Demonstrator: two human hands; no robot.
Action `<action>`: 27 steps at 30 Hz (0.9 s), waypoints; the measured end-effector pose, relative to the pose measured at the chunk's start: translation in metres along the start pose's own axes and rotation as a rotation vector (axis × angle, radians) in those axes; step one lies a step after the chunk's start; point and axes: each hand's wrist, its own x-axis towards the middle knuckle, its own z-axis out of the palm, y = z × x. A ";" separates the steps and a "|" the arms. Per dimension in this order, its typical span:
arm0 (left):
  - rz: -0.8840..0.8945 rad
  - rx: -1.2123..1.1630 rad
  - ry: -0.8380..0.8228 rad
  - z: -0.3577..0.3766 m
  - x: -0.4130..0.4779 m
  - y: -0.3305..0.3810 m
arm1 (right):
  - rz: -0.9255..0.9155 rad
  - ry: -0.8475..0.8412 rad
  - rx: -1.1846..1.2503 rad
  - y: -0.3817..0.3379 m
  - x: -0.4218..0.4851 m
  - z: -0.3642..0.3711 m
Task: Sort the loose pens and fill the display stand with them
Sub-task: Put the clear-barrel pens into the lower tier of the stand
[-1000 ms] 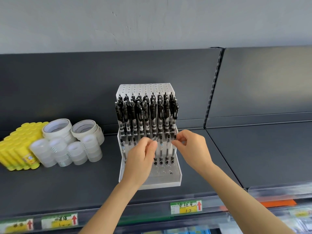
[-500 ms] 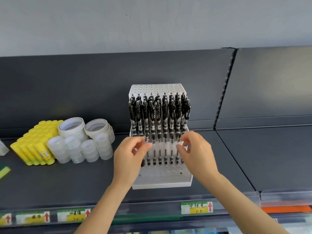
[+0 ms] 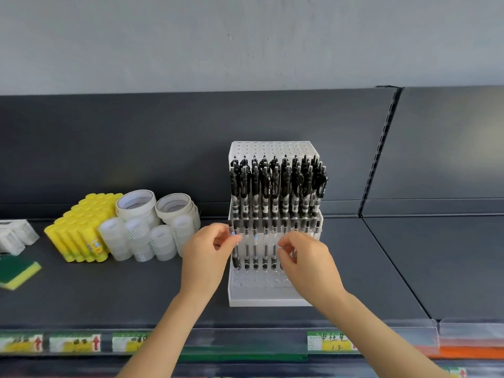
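A white stepped display stand (image 3: 270, 298) sits on the dark shelf, its rows filled with several black pens (image 3: 275, 186). A lower front row of pens (image 3: 255, 252) stands behind the clear front wall. My left hand (image 3: 207, 252) is at the stand's left edge, thumb and forefinger pinching the leftmost front pen (image 3: 232, 232). My right hand (image 3: 305, 257) is in front of the right half of the front row, its curled fingertips pinching a pen there that is mostly hidden.
To the left of the stand are rolls of tape (image 3: 152, 216) and yellow glue sticks (image 3: 79, 230). A green and yellow sponge (image 3: 16, 271) and a white pack (image 3: 15, 236) lie at the far left. Price labels (image 3: 330, 343) line the shelf's front edge.
My left hand slid to the stand's left edge and now pinches the leftmost pen. My right hand shifted from the right edge toward the middle of the front row. The view panned left.
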 end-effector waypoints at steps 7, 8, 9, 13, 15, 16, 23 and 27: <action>-0.056 0.097 -0.043 0.009 0.001 -0.017 | -0.007 0.000 0.000 -0.002 -0.004 0.004; -0.054 0.105 -0.047 0.010 0.000 -0.017 | -0.005 -0.004 -0.004 -0.002 -0.004 0.004; -0.049 0.116 -0.054 0.011 0.000 -0.018 | -0.004 -0.007 -0.008 -0.002 -0.005 0.005; -0.016 0.159 -0.071 0.013 -0.001 -0.016 | 0.007 -0.027 -0.030 -0.002 -0.005 0.009; -0.001 0.176 -0.071 0.013 -0.001 -0.017 | 0.011 -0.041 -0.047 -0.001 -0.005 0.010; 0.007 0.192 -0.065 0.013 -0.002 -0.017 | 0.013 -0.047 -0.056 -0.001 -0.005 0.010; 0.217 0.505 -0.106 -0.009 -0.014 -0.008 | 0.053 -0.118 -0.175 0.007 -0.004 0.008; 0.564 0.637 -0.061 -0.018 -0.026 0.002 | 0.064 -0.098 -0.285 0.015 -0.011 0.003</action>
